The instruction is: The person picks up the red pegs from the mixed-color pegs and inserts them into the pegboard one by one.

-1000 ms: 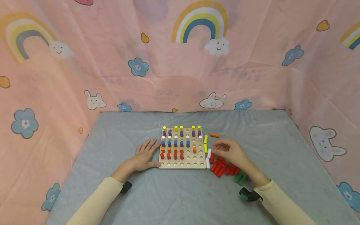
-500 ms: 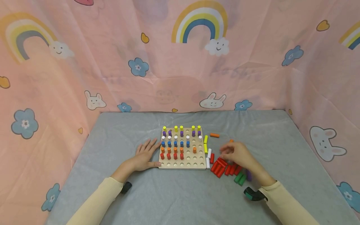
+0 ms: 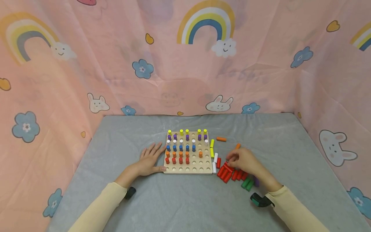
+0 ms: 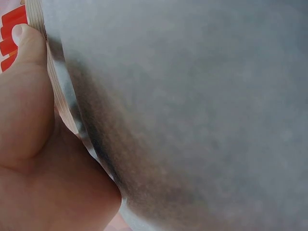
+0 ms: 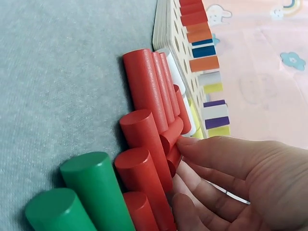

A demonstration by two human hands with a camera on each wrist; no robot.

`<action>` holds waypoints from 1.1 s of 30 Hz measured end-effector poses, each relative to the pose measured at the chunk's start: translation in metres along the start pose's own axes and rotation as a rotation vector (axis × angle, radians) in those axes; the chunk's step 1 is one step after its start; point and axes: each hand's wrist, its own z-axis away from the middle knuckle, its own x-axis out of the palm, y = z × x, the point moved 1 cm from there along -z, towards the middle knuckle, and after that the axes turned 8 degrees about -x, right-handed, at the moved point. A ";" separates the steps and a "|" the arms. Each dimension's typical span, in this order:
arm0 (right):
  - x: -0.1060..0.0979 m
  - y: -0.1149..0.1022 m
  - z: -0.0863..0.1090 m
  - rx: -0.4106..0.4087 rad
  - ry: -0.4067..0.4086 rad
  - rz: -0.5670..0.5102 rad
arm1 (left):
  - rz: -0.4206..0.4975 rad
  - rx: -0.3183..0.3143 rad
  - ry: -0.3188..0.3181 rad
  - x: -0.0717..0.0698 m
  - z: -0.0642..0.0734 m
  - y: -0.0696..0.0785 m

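Note:
A wooden pegboard [image 3: 198, 169] with rows of colored pegs standing in its holes lies on the table. My left hand [image 3: 150, 162] rests at its left edge, fingers spread, the thumb on the near left corner. In the left wrist view that thumb [image 4: 31, 45] lies along the board's side. To the right of the board, my right hand [image 3: 244, 160] reaches down over a pile of red pegs [image 3: 223, 174]. Seen from the right wrist, the thumb and curled fingers pinch a red peg [image 5: 173, 132] at the pile; the index fingertip is hidden behind the thumb.
Two green pegs [image 3: 247, 184] and a purple peg [image 3: 256, 181] lie near the right wrist. White pegs [image 3: 214, 167] and yellow pegs [image 3: 212, 152] line the board's right side. Farther back are loose orange pegs [image 3: 221, 139]. A patterned pink curtain [image 3: 185, 80] surrounds the grey table [image 3: 179, 206].
My right hand has moved right and toward me, from beside the white and yellow pegs to the red pile, uncovering an orange and a purple peg. The left hand has stayed still.

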 end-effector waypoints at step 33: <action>0.001 -0.002 -0.001 -0.004 -0.036 0.040 | -0.012 -0.007 -0.007 0.000 0.000 0.000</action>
